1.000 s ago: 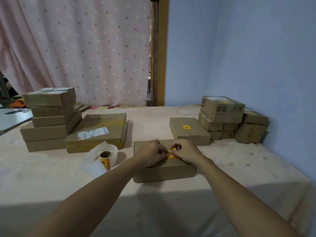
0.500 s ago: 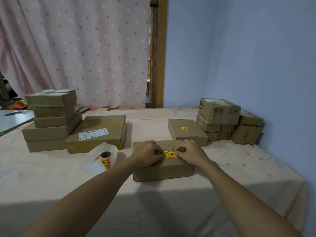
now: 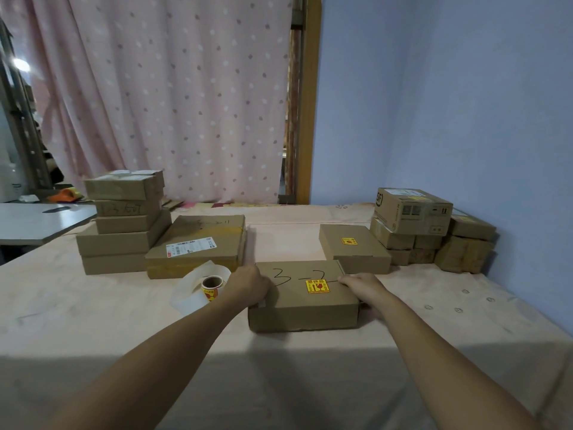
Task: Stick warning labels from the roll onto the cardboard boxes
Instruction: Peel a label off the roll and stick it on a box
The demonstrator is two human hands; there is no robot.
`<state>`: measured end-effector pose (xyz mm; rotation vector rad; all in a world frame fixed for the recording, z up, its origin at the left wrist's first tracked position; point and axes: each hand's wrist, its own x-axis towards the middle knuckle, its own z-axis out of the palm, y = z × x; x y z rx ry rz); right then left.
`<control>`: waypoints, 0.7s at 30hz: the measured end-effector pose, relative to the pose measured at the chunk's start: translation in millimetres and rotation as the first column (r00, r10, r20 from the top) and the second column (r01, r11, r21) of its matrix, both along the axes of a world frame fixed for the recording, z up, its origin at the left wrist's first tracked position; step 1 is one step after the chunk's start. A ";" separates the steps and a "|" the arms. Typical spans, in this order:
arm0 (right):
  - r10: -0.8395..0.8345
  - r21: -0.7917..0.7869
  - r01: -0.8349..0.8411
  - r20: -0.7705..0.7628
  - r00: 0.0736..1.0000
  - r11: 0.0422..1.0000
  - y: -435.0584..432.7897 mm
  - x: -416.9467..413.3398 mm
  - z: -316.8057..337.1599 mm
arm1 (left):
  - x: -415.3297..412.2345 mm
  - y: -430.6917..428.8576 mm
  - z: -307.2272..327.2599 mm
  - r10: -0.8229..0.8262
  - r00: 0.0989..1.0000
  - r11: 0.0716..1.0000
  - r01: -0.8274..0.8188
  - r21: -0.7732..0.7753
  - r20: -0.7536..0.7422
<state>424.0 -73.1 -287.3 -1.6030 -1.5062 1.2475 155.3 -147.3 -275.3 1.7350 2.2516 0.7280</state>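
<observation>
Pink-covered table (image 3: 93,321) under the 3-2 box (image 3: 304,311). Box stack (image 3: 124,243) sits back-L of it, labelled box (image 3: 353,252) just behind-R. Left hand (image 3: 252,285) & right hand (image 3: 362,287) grip its L/R ends. Label roll (image 3: 212,285) just L of it; warning label (image 3: 317,286) stuck flat on its top.

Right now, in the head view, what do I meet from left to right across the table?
Stack of boxes, label roll, left hand, box marked 3-2, right hand, pile of boxes by the wall.
</observation>
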 end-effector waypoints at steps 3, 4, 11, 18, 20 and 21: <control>-0.034 0.009 0.035 -0.092 0.995 0.999 -1.5 -5.9 9.8 | -4.7 -0.2 4.4 0.037 0.996 0.999 -0.039 0.018 0.085; -0.041 -0.012 0.040 -0.165 0.985 0.999 -1.4 -6.3 13.1 | -6.6 -0.3 6.5 0.052 0.993 0.997 -0.058 0.054 0.110; -0.043 -0.107 -0.008 -0.463 0.885 0.994 2.7 -6.5 30.3 | -16.1 15.0 35.2 0.046 0.878 0.949 -0.188 0.255 0.476; -0.198 -0.156 0.130 -0.596 0.778 0.979 20.1 0.7 18.6 | -5.7 38.2 49.8 -0.064 0.650 0.882 -0.317 0.348 0.757; -0.233 -0.148 0.181 -0.631 0.740 0.972 26.8 -0.7 18.9 | 4.1 45.5 42.3 -0.059 0.642 0.878 -0.330 0.345 0.764; -0.246 -0.141 0.203 -0.650 0.719 0.969 27.7 -2.7 20.5 | 7.8 49.9 37.6 -0.044 0.653 0.883 -0.329 0.336 0.756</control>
